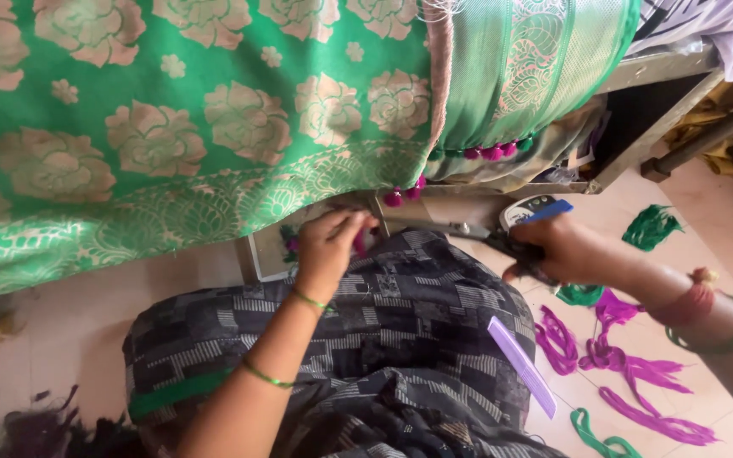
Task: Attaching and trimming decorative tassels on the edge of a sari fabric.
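A green cloth with pale flower patterns (171, 127) hangs over a bench edge, with pink and green tassels (489, 153) along its hem. My left hand (328, 246) pinches a small pink tassel at the hem, fingers closed on it. My right hand (566, 250) grips black-handled scissors (477, 233), blades pointing left toward the left hand. My lap is covered by dark patterned fabric (400, 339).
A lilac comb (521, 365) lies on my knee. Loose magenta thread bundles (629, 373) and green thread bundles (651, 227) lie on the floor at right. A metal bench frame (655, 127) runs along the upper right. Dark thread scraps sit at the lower left.
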